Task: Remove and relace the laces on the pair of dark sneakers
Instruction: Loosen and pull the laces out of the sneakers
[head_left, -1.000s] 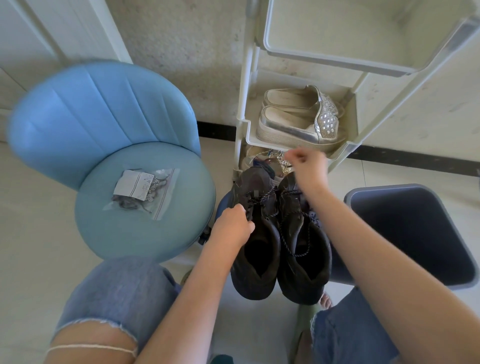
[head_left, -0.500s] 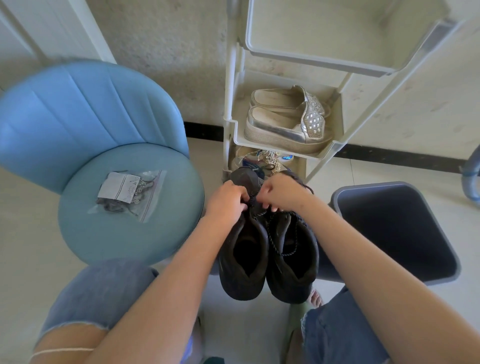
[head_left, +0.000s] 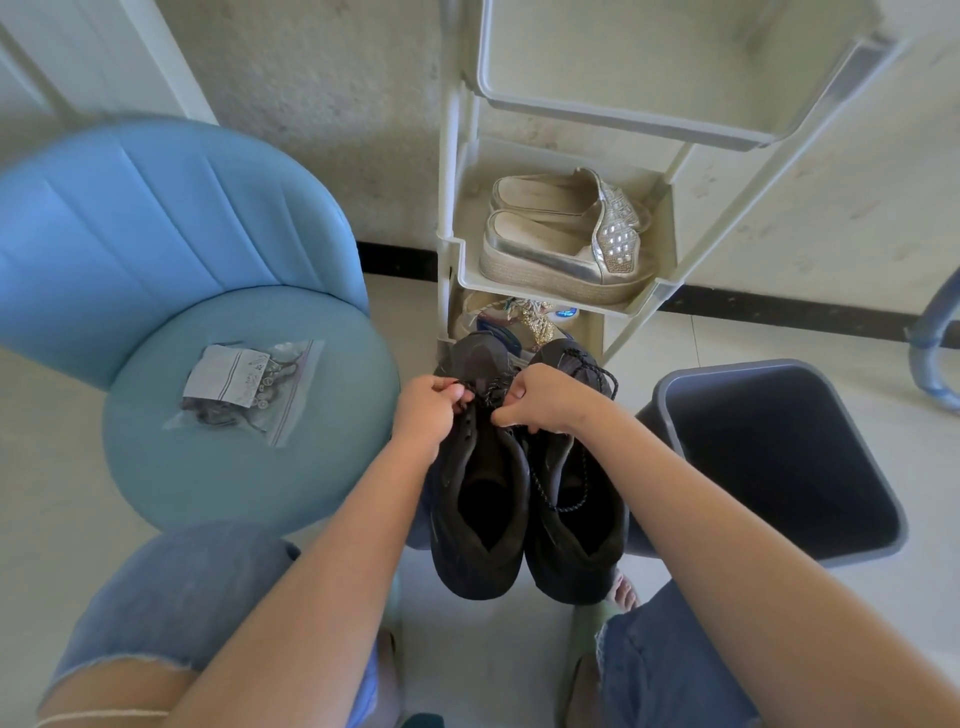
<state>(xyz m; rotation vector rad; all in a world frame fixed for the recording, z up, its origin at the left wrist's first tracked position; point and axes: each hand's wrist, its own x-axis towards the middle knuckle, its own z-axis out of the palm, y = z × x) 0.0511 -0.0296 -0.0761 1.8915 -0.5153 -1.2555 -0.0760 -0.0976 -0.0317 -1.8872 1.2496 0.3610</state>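
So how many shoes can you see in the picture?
4 clearly: two dark sneakers side by side under the hands, and two silver shoes on the rack's middle shelf. The lowest shelf holds something more, maybe shoes, mostly hidden.

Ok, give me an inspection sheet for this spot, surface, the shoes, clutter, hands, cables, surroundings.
Surface: pale floor; the dark sneakers sit side by side between the person's knees.
Job's things: both sneakers laced; a loose lace loops over the right one's opening.
Clutter: plastic bag of small items on the blue chair; grey bin to the right.
Grippers: left hand and right hand both pinch laces near the left sneaker's toe end.
Cables: nothing seen.
Surroundings: white rack holding silver shoes, against a wall.
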